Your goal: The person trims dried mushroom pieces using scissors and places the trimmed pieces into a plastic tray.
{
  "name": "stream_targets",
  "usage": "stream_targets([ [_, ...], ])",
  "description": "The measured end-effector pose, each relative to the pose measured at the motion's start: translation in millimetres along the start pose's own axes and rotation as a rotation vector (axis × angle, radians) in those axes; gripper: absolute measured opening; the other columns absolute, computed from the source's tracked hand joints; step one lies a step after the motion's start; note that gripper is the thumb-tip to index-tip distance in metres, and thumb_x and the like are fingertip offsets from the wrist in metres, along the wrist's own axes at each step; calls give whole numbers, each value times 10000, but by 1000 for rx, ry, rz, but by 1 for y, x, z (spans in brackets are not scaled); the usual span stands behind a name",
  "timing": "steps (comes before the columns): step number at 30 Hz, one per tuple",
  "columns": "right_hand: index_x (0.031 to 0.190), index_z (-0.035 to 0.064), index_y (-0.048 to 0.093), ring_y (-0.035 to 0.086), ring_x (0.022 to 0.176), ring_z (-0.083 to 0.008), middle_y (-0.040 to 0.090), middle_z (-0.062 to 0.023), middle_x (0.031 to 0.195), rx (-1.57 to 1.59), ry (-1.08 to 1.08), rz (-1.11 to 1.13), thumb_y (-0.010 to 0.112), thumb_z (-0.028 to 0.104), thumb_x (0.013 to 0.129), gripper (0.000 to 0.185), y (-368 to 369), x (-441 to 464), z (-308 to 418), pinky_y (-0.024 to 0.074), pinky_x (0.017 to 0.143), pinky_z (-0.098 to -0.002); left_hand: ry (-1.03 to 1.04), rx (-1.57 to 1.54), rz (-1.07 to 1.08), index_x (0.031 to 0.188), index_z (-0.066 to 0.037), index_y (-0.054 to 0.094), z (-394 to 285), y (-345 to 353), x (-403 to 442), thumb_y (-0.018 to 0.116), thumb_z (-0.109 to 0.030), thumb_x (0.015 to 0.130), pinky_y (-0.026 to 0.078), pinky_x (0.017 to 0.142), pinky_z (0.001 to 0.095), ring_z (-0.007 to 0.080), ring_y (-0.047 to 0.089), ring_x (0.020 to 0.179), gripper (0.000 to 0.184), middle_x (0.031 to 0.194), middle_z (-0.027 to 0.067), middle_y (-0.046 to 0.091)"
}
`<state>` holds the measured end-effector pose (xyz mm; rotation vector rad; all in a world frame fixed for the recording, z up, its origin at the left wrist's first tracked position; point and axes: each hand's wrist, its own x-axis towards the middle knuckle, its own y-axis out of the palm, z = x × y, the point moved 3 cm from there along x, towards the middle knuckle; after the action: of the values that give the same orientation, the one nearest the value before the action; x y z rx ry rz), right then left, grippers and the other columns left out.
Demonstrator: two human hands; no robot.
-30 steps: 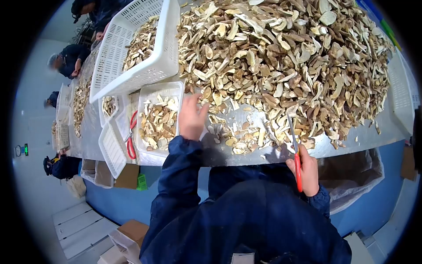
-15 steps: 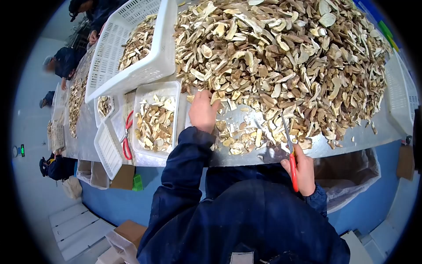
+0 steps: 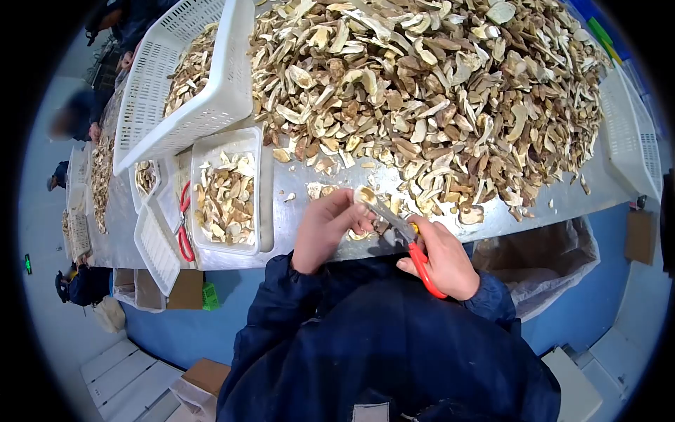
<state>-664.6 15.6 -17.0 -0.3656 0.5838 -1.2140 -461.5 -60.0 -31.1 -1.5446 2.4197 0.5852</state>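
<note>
Between the fingertips of my left hand (image 3: 328,228) is a pale mushroom slice (image 3: 365,196). My right hand (image 3: 446,261) is wrapped round the red handles of a pair of scissors (image 3: 424,273), whose blades point up and left and meet the slice. Beyond both hands a large heap of dried mushroom slices (image 3: 436,105) covers much of the metal table (image 3: 285,179). Loose pieces lie on the metal near my hands. A white tray (image 3: 259,190) of slices stands left of my left hand.
A large white basket (image 3: 235,91) with slices stands at the upper left. Second red-handled scissors (image 3: 184,221) lie beside a small ridged white tray (image 3: 156,246). Another basket (image 3: 629,133) is at the right. A lined box (image 3: 548,260) sits below the edge. Other people work at the far left.
My left hand has left the heap's edge with a slice and come down beside the scissors. My right hand has moved left, bringing the blades to the slice. The view has shifted.
</note>
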Motion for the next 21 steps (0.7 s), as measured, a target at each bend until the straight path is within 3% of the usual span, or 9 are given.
stream_targets([
  [4,1186,-26,471,575,801,-397,582,-219,825,-18,-13,49,737,406,776,652,-1,-1,3,452,700,-456,-34,50,72,923,43,587,0,9,-4,544,-129,935,487,630,239,124,639,704,178,848,109,678],
  [11,1029,5,496,599,618,-415,594,-211,638,-111,40,122,661,451,841,512,26,-8,-13,448,555,-477,-116,58,116,864,21,610,12,-3,0,572,-131,911,501,615,256,128,627,650,163,777,73,660],
  [15,1004,3,496,596,607,-419,587,-208,617,-51,9,102,653,451,849,499,30,-10,-18,447,537,-474,-234,-44,212,932,-5,579,15,-27,-16,554,-163,903,412,533,220,112,535,550,162,675,30,577],
  [18,1038,-18,495,592,613,-422,574,-212,621,-1,51,60,667,409,850,498,18,-11,-15,448,550,-463,-105,-268,4,918,-39,529,18,-74,-32,523,-201,912,379,538,204,112,491,550,162,679,43,535],
  [20,1062,-26,494,591,611,-423,567,-218,623,17,107,31,672,386,852,495,13,-13,-22,446,554,-459,70,-468,0,903,-58,516,21,-102,-24,471,-124,887,398,585,219,112,504,659,81,782,38,534],
  [21,1083,-33,495,590,612,-422,562,-218,628,30,126,23,673,363,856,490,11,-13,-25,444,558,-455,49,-409,-218,854,-70,503,23,-112,-23,497,-137,894,394,589,211,100,501,709,79,826,27,528],
])
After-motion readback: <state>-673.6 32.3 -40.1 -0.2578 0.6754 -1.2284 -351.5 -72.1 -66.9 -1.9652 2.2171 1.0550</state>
